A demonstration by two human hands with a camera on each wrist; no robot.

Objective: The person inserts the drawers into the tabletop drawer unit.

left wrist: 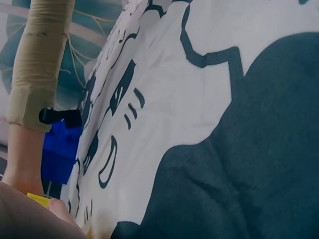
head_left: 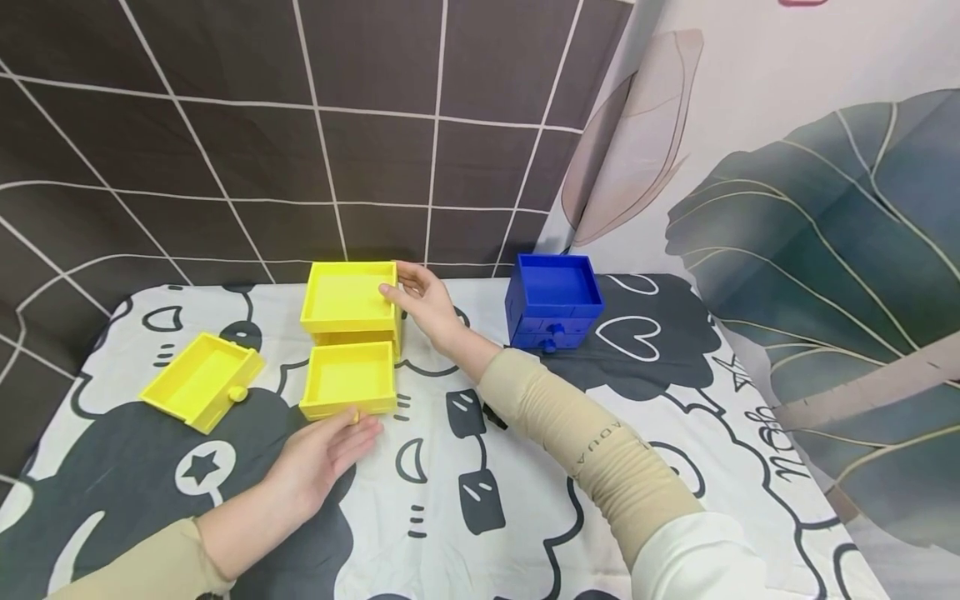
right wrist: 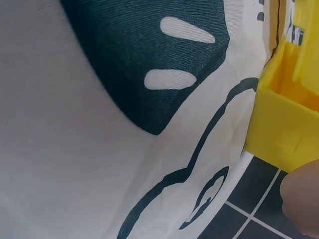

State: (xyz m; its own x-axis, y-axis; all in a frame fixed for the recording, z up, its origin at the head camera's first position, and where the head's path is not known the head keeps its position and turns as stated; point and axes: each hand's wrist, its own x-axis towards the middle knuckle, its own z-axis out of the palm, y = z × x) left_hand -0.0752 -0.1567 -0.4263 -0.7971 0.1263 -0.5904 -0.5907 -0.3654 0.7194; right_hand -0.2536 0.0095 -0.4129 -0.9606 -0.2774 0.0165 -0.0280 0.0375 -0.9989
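A small yellow drawer cabinet (head_left: 348, 293) with an open tray top stands near the back of the patterned cloth. My right hand (head_left: 427, 307) grips its right side, thumb over the rim and fingers behind. In front of the cabinet's opening is a yellow drawer (head_left: 349, 379), overlapping its lower edge in the head view. My left hand (head_left: 322, 454) pinches the knob at this drawer's front, palm turned up. Both drawers look bare inside. A second yellow drawer (head_left: 197, 379) lies apart on the left, its round knob (head_left: 237, 393) facing right.
A blue drawer cabinet (head_left: 553, 304) of similar shape stands at the back right, its drawers pushed in. The black-and-white cloth (head_left: 525, 567) covers the surface. A dark gridded curtain (head_left: 375, 158) rises right behind the yellow cabinet.
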